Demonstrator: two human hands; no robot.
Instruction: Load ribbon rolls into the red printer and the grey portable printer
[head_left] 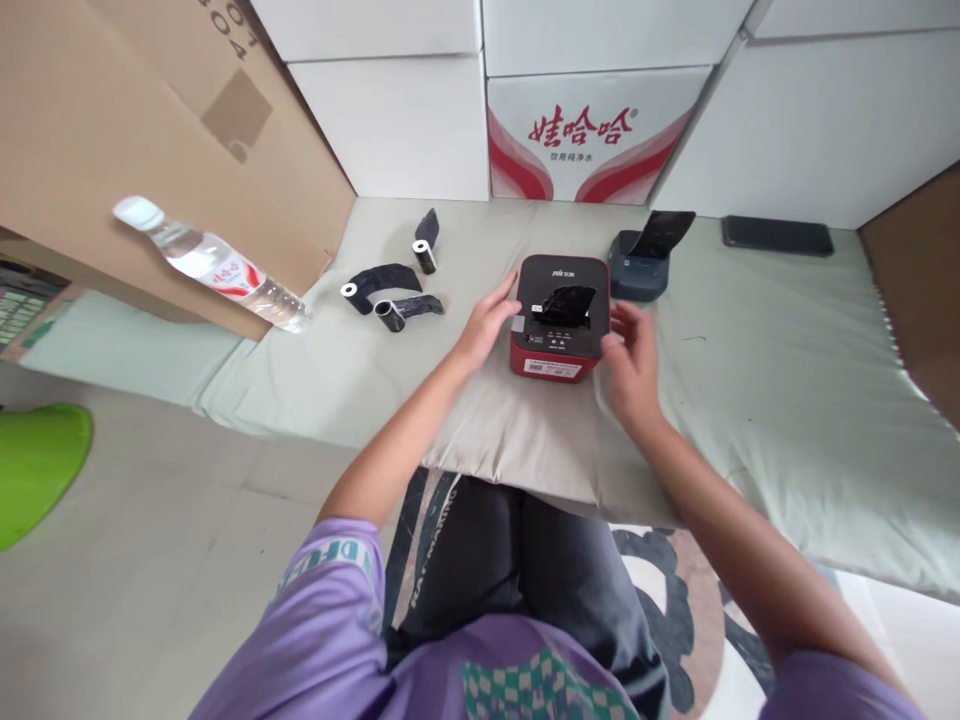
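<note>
A small red and black label printer (559, 318) sits on a pale green mat (787, 400) in front of me, with a curl of black paper sticking out of its top slot. My left hand (487, 325) rests against the printer's left side with fingers spread. Just off the printer's right side hovers my right hand (634, 365), fingers loosely curled, with nothing in it. Three small rolls of black paper (394, 300) lie partly unrolled to the left of the printer.
A second dark grey printer (641, 262) with black paper stands behind the red one. A black phone (778, 236) lies at the back right. A water bottle (214, 265) leans on a cardboard sheet (112, 140) at left. White boxes (592, 130) line the back.
</note>
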